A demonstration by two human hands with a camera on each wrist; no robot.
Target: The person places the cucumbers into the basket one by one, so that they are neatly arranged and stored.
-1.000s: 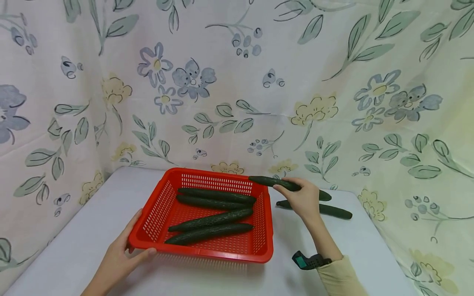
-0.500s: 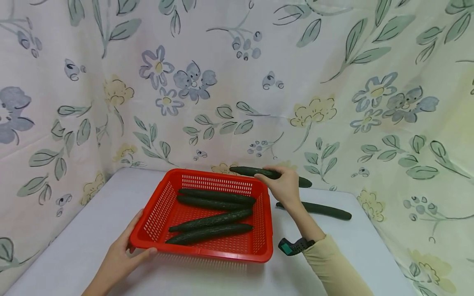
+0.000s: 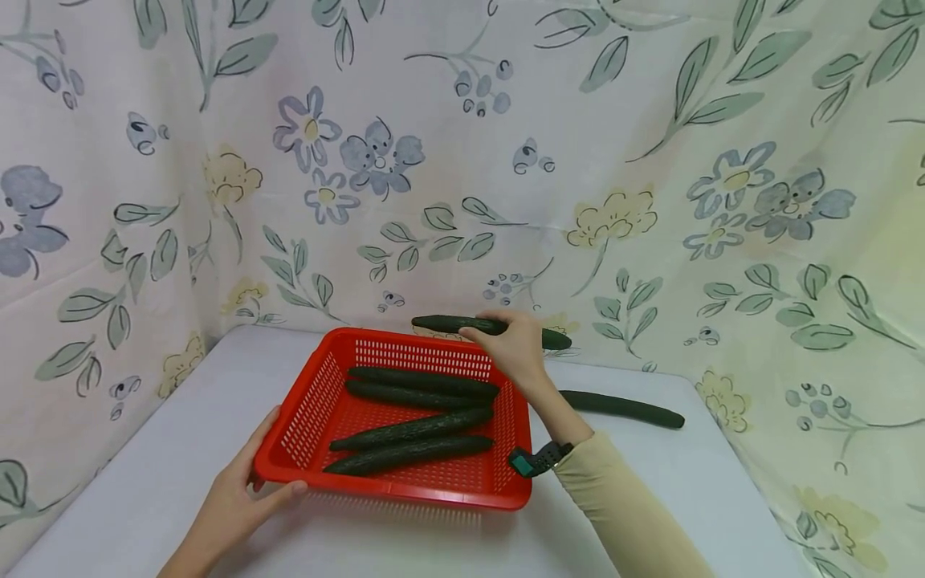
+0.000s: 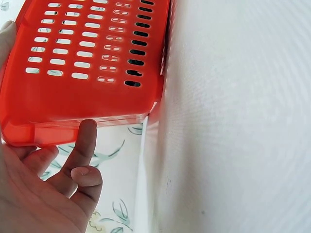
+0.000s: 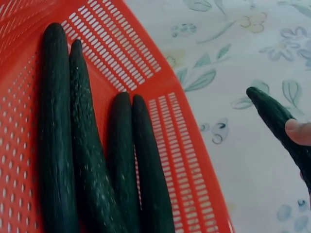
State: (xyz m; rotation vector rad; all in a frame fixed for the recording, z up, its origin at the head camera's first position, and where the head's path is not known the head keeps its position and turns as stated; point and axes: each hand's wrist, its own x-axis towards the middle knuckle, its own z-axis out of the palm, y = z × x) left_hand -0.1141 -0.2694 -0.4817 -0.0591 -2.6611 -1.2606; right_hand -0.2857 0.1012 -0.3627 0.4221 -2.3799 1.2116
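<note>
My right hand [image 3: 515, 347] grips a dark green cucumber [image 3: 444, 323] above the back rim of a red plastic basket [image 3: 405, 494]. In the right wrist view, the thumb [image 5: 297, 132] presses on this cucumber's side, and most of that hand lies outside the picture. Several more cucumbers [image 3: 415, 429] lie lengthwise inside the basket, in two pairs. At the basket's front left corner, my left hand [image 3: 230, 502] holds the rim, with its thumb along the front. The left wrist view has the left hand's fingers [image 4: 86, 141] bent against the basket's perforated outer wall.
One cucumber [image 3: 625, 407] lies on the white tabletop [image 3: 650, 482], right of the basket. A floral cloth [image 3: 462, 160] hangs behind and on both sides of the table. A dark wristband [image 3: 538, 459] with a green face sits on the right wrist, over the basket's right rim.
The right hand has carried its cucumber up and leftward, from beside the one on the table to over the basket's back rim. The left hand and the basket have stayed put.
</note>
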